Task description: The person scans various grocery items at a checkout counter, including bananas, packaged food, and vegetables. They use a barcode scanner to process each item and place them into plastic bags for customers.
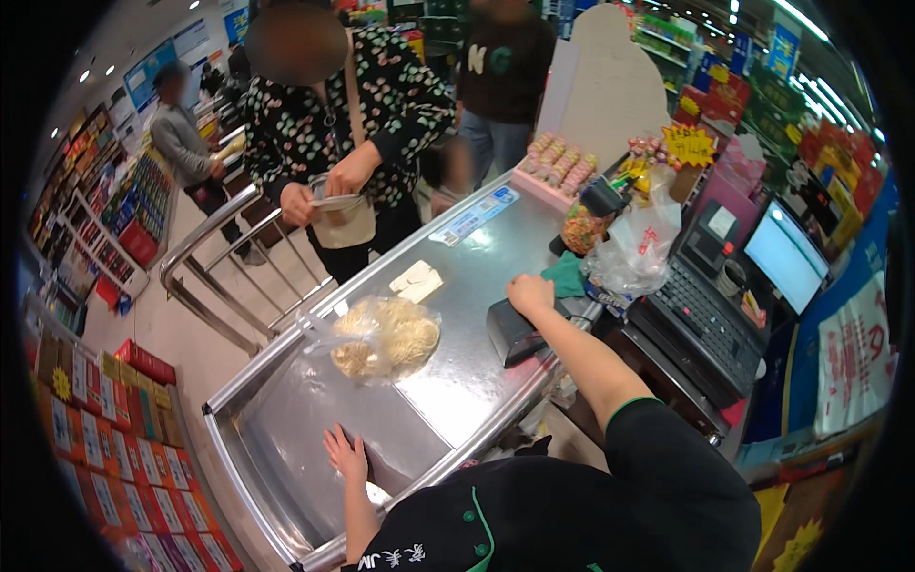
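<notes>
My left hand lies flat on the metal checkout counter, fingers spread and nothing in them. Further up the counter sits a clear plastic bag of pale noodles, apart from that hand. A flat cream-coloured piece, whose kind I cannot make out, lies just beyond the bag. My right hand rests on top of a dark box-shaped device, its fingers curled over the far edge; the fingertips are hidden. Beside it is a crumpled green cloth.
Across the counter a person in a patterned jacket holds a small beige bag in both hands. A metal railing stands at left. To my right are a keyboard, a lit screen and white plastic bags. Pink-wrapped sweets fill the far end.
</notes>
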`<state>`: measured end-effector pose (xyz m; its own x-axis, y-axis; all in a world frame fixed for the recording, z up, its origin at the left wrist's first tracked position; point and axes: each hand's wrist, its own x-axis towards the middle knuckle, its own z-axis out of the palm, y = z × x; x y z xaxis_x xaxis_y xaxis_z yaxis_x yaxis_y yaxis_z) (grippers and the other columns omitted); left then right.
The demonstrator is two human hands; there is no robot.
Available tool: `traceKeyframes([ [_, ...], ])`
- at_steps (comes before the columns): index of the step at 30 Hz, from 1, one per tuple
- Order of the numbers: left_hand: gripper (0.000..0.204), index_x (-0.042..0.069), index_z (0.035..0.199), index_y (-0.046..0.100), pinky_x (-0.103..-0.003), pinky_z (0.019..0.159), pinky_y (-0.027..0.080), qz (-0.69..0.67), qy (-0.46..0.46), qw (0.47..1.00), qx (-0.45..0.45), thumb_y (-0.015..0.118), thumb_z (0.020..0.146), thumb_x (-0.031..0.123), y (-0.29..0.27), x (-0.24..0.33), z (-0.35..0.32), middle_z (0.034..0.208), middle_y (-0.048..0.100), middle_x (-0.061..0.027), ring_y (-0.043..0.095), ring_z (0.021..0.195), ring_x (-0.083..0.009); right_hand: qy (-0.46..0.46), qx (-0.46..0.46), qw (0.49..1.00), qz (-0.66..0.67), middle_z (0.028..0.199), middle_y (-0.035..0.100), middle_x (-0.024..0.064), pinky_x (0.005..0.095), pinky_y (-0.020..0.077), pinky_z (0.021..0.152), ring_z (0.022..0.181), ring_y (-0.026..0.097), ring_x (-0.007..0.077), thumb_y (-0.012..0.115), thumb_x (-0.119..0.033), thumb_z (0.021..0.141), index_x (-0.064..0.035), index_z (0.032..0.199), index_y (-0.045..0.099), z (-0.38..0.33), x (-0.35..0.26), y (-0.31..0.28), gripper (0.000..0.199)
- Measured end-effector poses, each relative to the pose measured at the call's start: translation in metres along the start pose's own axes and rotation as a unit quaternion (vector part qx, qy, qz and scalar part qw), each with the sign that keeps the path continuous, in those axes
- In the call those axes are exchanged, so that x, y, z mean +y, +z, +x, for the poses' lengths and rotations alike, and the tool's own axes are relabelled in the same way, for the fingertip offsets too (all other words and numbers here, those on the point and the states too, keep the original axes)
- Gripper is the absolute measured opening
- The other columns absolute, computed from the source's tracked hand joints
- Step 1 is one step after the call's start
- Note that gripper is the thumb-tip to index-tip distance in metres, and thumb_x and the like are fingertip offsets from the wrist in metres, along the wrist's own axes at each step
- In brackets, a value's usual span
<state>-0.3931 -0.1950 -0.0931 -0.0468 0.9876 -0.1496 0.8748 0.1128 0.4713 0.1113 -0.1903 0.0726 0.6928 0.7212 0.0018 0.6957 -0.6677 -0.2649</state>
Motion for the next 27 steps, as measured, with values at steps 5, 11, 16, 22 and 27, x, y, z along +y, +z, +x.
traceKeyframes([
  [5,0.069,0.025,0.146,0.028,-0.061,0.107,0.016,-0.001,0.005,1.000,0.002,0.061,0.087,0.032,0.003,-0.002,0.001,0.156,0.014,-0.0094,0.013,0.142,-0.0324,-0.014,0.025,1.000,0.000,0.095,0.068,0.0196,0.0469,0.0413,0.089,0.094,0.065,0.0337,0.048,-0.026,0.082,-0.0078,0.089,0.073,-0.006,-0.001,-0.006,0.032],
  [11,0.068,0.024,0.146,0.028,-0.061,0.107,0.017,0.002,0.005,1.000,0.005,0.062,0.086,0.031,0.005,-0.003,0.000,0.156,0.014,-0.0094,0.013,0.142,-0.0327,0.004,-0.002,1.000,0.012,0.095,0.068,0.0202,0.0467,0.0399,0.089,0.095,0.064,0.0334,0.047,-0.024,0.082,-0.0056,0.088,0.073,-0.006,-0.001,-0.008,0.032],
  [16,0.069,0.023,0.146,0.029,-0.061,0.107,0.017,0.009,-0.003,1.000,0.001,0.062,0.086,0.032,0.006,-0.003,0.000,0.156,0.013,-0.0099,0.013,0.142,-0.0333,-0.004,-0.001,1.000,0.014,0.096,0.068,0.0201,0.0470,0.0397,0.089,0.095,0.064,0.0334,0.047,-0.023,0.081,-0.0057,0.089,0.073,-0.007,0.000,-0.009,0.032],
  [22,0.068,0.023,0.146,0.029,-0.060,0.107,0.017,0.016,-0.007,1.000,-0.006,0.061,0.086,0.033,0.004,-0.003,-0.002,0.155,0.014,-0.0108,0.013,0.142,-0.0336,0.003,-0.003,1.000,0.018,0.096,0.068,0.0194,0.0461,0.0396,0.089,0.094,0.065,0.0329,0.047,-0.023,0.081,-0.0070,0.089,0.073,-0.009,-0.001,-0.010,0.031],
  [27,0.067,0.022,0.145,0.030,-0.059,0.107,0.018,0.013,-0.002,1.000,-0.009,0.061,0.087,0.033,-0.002,0.006,-0.004,0.155,0.016,-0.0117,0.014,0.142,-0.0336,-0.002,0.007,1.000,0.005,0.098,0.068,0.0182,0.0457,0.0383,0.090,0.099,0.062,0.0320,0.048,-0.025,0.081,-0.0079,0.089,0.073,-0.007,0.001,-0.008,0.031],
])
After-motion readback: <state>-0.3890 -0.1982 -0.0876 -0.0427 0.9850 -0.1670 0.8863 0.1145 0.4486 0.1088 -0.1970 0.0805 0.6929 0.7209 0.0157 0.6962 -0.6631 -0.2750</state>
